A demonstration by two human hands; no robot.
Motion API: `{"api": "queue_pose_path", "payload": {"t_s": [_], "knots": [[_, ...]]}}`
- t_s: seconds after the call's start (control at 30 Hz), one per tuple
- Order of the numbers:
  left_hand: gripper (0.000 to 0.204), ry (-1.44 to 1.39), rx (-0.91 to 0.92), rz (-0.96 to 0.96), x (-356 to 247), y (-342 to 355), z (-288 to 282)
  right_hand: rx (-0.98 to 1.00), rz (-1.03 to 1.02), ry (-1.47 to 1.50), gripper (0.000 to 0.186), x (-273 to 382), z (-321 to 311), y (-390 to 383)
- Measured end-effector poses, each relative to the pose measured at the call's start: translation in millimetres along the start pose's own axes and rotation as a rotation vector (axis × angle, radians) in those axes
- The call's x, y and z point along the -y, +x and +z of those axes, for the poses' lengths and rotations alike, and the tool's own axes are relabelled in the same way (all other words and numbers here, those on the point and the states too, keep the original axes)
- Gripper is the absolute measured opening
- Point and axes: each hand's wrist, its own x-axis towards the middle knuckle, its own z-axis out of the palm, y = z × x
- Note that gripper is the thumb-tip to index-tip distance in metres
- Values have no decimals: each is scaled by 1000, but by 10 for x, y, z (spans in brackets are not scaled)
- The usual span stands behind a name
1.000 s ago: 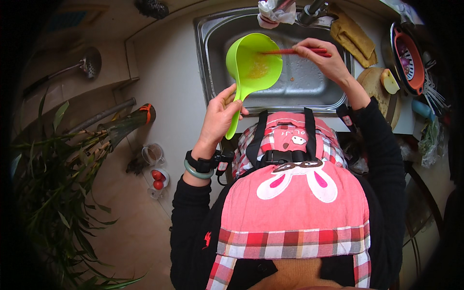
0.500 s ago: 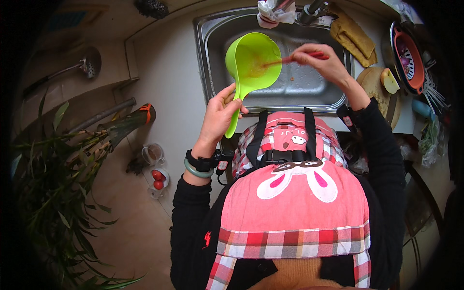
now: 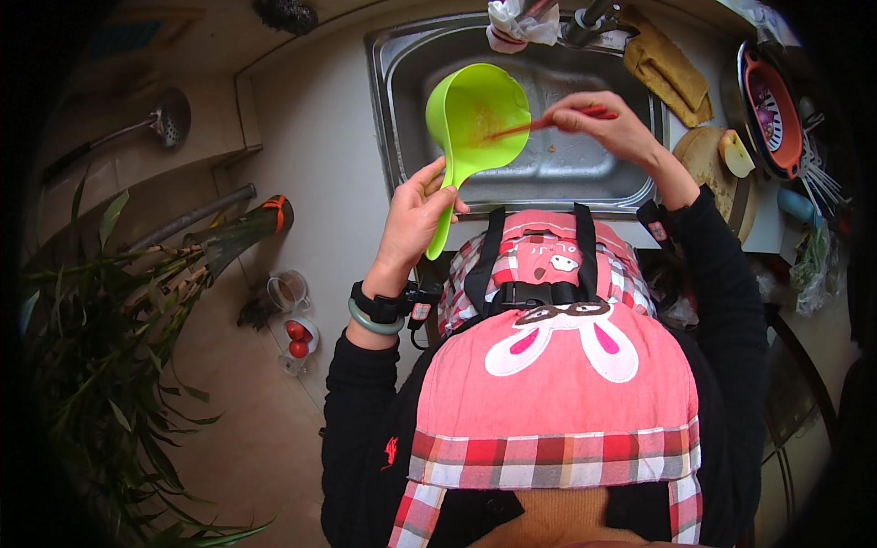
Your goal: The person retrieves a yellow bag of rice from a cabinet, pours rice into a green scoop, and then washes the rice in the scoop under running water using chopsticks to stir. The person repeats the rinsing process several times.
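Observation:
Over the sink (image 3: 585,196) I hold a bright green water dipper (image 3: 461,105), its bowl tilted so that the inside shows. My left hand (image 3: 416,215) is closed around the dipper's long handle. In my right hand (image 3: 603,123) are slim red chopsticks (image 3: 530,128), gripped near their upper end. Their tips reach into the dipper's bowl, over a thin orange-yellow smear (image 3: 484,128) on its inner wall. How much lies in the bottom of the bowl I cannot tell.
Right of the sink are a brown cloth (image 3: 671,68), a round board (image 3: 699,164) with a cut apple piece (image 3: 736,152) and knife, and an orange colander (image 3: 772,110). A tap (image 3: 585,27) rises behind. Leafy plants (image 3: 119,365) and a slotted ladle (image 3: 169,121) are at left.
My right hand has shifted slightly down, and the chopsticks now slant more across the bowl, looking sharper than before. The dipper and my left hand have barely moved.

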Motion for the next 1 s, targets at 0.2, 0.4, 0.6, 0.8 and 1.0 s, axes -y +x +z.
{"api": "queue_pose_path", "payload": {"t_s": [0.2, 0.4, 0.6, 0.8, 1.0], "knots": [[49, -11, 1, 6, 4, -2, 3, -40, -21, -28, 25, -17, -5, -7], [48, 0, -1, 8, 6, -3, 14, -86, 7, -13, 24, -13, -23, -19], [47, -1, 5, 0, 4, 4, 22, -206, -47, -3, 25, -32, -35, -20], [47, -10, 12, 5, 23, 13, 20, -74, 67, 74, 25, -60, -72, -54], [47, 1, 14, 11, 26, 31, 13, -13, 91, 62, 24, -74, -75, -73]]}}
